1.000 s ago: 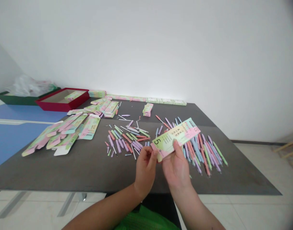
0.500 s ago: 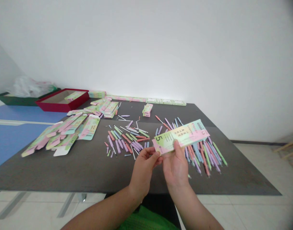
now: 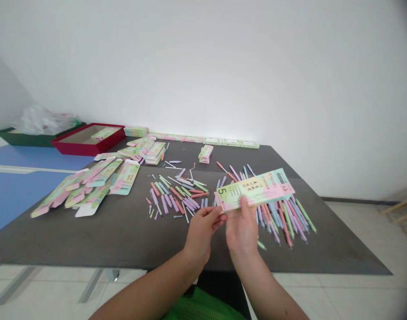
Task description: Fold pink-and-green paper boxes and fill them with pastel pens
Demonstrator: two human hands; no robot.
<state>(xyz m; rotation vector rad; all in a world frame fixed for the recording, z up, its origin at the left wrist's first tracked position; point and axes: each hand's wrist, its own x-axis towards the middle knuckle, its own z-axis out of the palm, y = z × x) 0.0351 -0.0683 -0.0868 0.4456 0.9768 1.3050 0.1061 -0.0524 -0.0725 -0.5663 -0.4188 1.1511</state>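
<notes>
A flat cardboard pen box [image 3: 261, 189], printed pink, green and blue with a large 5, is held up above the table between my hands. My right hand [image 3: 243, 226] supports it from below, its thumb resting on the printed face. At the box's left end, my left hand [image 3: 203, 226] pinches the near corner between thumb and fingers. Behind and under the box lies a spread of pastel pens [image 3: 286, 218], partly covered by it. Left of the hands is a loose heap of pen parts [image 3: 177, 195], with caps, barrels and white refills.
Unfolded flat boxes [image 3: 97, 182] are piled on the left of the dark table [image 3: 130, 240]. Stacked boxes [image 3: 155, 153] and a small stack [image 3: 205, 154] stand further back. A red tray [image 3: 77, 146] holds boxes; beside it is a green tray [image 3: 26, 139] with plastic bags.
The box has shifted slightly to the right and turned a little in my hands. Both hands keep their hold on it.
</notes>
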